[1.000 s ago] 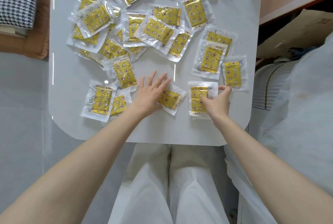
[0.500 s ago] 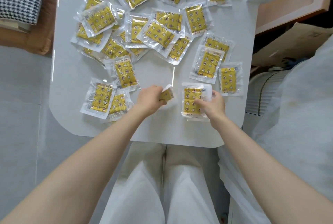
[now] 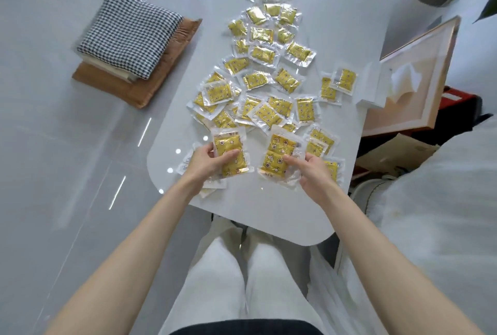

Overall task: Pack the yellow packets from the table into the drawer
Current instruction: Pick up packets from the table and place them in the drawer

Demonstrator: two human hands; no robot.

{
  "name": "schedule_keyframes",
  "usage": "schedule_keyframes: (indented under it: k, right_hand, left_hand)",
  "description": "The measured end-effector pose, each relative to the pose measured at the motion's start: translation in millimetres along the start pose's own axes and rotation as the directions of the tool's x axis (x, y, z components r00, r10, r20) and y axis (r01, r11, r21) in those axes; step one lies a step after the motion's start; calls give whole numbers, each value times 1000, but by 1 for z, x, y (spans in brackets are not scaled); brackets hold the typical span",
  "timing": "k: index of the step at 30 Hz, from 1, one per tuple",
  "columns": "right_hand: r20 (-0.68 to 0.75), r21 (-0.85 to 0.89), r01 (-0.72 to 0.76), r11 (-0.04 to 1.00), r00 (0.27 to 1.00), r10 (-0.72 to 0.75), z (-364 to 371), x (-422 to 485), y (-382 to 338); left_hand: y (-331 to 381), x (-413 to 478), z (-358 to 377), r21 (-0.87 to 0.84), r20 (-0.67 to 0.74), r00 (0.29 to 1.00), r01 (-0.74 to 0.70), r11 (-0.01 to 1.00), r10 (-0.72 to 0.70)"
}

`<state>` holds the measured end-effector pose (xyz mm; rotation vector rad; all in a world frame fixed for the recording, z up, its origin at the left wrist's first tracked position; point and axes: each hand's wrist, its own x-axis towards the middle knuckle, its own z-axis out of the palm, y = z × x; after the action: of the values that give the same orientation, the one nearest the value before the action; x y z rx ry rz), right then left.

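Table: glossy white top with rounded corners, running from the lower middle of the frame toward the upper middle.
Yellow packets: flat rectangular pouches of crinkly clear film with a yellow printed panel inside. They lie scattered and overlapping along the table from its near end to its far end.
Left hand: left of centre, forearm bare and reaching in from the lower left. Its thumb lies across the front of the left packet and its fingers curl behind.
Left packet: held facing the camera, long side up, lifted off the table.
Right hand: right of centre, palm turned inward. Its thumb and forefinger pinch the lower right edge of the right packet.
Right packet: tilted a little. Some loose clear film shows beneath it, possibly a second pouch, though the blur hides which.
Drawer: what looks like it lies open at the right edge of the frame, off the table's far right side. It is a shallow tray with a pale wood rim and a peach floor, holding a crumpled white sheet.
Cushions: a houndstooth cushion is stacked on a brown cushion, on the shiny grey floor at the upper left.
Trousers: white cloth, lower centre.
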<state>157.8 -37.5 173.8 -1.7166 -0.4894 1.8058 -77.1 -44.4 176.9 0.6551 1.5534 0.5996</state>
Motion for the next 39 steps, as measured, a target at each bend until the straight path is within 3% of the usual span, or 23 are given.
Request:
schedule_keyframes:
  k: [6,13,17,25,33,39]
  right_hand:
    - [164,36,5,999,986,-11,69,-40,-30]
    - [234,58,-13,998,972,-1,178,-59,-19]
    - [191,112,0,994,981,-21,252,-62,-6]
    - [97,381,-19,924,995,-19,388,-72,13]
    - [-21,446,17,895,1000,-9,440,-46,-21]
    - [-122,509,32,860,992,35,474,20,-59]
  left_hand:
    - [22,-53,-80,-100,-101,995,-33,994,23]
    - [25,-72,-195,-191,-153,988,-33,981,4]
    - [30,-75,-270,-174,-120,992,-44,984,24]
    - [60,-64,-422,-73,-43,996,-75,995,72]
    - [119,3,-479,-51,-38,991,-127,991,126]
    - [172,79,-496,73,34,984,-177,981,175]
